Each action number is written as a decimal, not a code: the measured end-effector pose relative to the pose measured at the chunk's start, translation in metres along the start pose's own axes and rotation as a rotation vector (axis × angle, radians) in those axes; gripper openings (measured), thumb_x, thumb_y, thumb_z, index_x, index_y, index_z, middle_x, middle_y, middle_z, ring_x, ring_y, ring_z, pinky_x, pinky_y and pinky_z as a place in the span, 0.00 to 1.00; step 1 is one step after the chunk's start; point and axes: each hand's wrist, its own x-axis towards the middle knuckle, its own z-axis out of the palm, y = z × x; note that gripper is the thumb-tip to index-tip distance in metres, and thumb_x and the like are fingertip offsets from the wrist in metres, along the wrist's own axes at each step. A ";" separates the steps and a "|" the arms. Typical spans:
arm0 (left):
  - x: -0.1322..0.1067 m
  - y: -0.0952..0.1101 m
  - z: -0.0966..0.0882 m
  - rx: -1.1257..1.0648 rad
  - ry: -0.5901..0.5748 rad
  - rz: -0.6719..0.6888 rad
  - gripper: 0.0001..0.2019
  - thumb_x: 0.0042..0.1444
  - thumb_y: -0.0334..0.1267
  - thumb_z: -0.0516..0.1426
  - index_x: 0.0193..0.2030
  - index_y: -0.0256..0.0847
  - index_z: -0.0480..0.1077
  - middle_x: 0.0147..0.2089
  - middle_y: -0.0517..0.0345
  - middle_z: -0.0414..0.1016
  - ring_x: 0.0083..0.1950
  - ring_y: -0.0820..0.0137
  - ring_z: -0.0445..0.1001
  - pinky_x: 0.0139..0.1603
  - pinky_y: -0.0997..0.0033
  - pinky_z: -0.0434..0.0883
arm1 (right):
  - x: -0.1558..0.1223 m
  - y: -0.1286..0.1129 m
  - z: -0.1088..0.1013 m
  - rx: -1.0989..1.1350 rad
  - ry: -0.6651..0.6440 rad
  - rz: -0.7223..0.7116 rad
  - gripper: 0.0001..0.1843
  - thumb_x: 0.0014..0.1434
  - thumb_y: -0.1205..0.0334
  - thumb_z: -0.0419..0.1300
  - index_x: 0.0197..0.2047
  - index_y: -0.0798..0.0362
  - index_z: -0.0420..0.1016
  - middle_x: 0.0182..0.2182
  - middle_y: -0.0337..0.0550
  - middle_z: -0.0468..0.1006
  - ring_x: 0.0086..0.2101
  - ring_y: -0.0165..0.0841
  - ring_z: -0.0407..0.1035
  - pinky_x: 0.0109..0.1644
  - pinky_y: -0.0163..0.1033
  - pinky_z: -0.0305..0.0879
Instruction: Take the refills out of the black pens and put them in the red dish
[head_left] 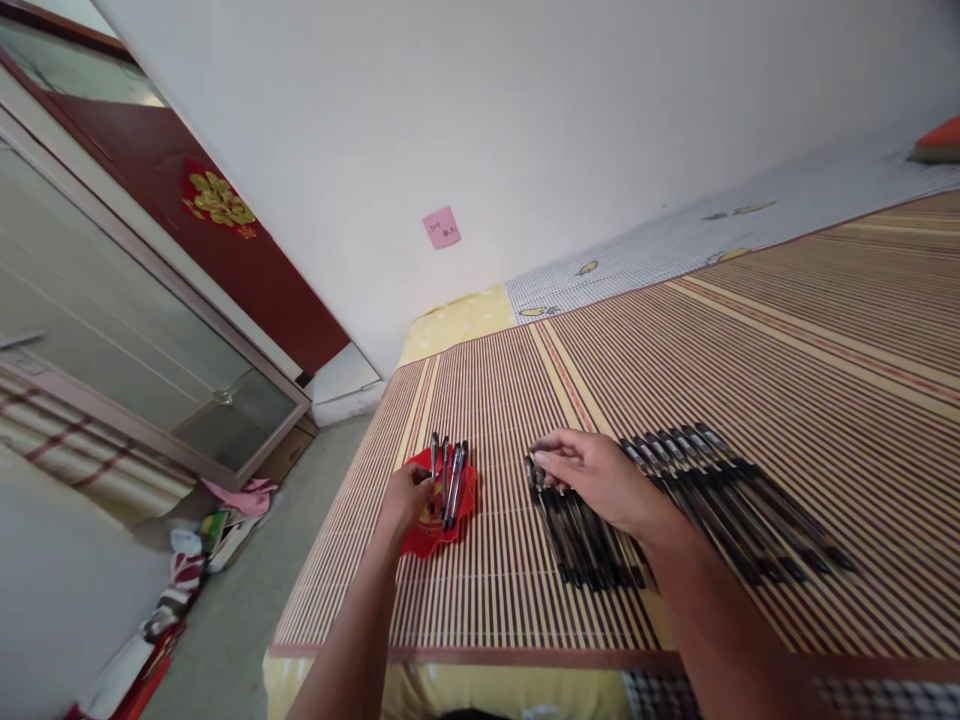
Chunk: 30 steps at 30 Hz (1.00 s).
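Soft, diffuse light greys the wall (322,130), dimming at upper right, with wide-angle stretching toward the edges.

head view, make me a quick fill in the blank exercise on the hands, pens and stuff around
The dish at the left hand is ____.
The ____ hand is at the pens laid on the mat.
The mat has a pattern of ____.
The note on the wall is ____.

Missing words: red; right; stripes; pink.
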 end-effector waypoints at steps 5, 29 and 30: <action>0.002 -0.009 0.012 -0.026 -0.042 -0.035 0.06 0.50 0.36 0.63 0.31 0.39 0.70 0.21 0.63 0.71 0.22 0.71 0.71 0.25 0.75 0.65 | 0.002 0.001 0.003 0.019 0.005 -0.009 0.13 0.61 0.52 0.62 0.44 0.52 0.78 0.36 0.44 0.80 0.34 0.33 0.75 0.39 0.40 0.71; -0.093 0.065 0.059 -0.176 0.144 0.180 0.09 0.55 0.45 0.60 0.34 0.42 0.69 0.32 0.55 0.76 0.34 0.64 0.74 0.36 0.68 0.69 | 0.005 -0.005 -0.012 0.344 0.716 -0.255 0.12 0.58 0.53 0.63 0.38 0.52 0.77 0.27 0.39 0.75 0.26 0.29 0.70 0.31 0.36 0.71; -0.100 0.066 0.075 -0.153 0.089 0.162 0.09 0.54 0.44 0.60 0.31 0.43 0.67 0.29 0.57 0.73 0.32 0.65 0.72 0.34 0.69 0.67 | 0.005 -0.004 -0.013 0.364 0.715 -0.257 0.12 0.58 0.53 0.63 0.38 0.52 0.77 0.27 0.38 0.75 0.25 0.29 0.70 0.30 0.36 0.71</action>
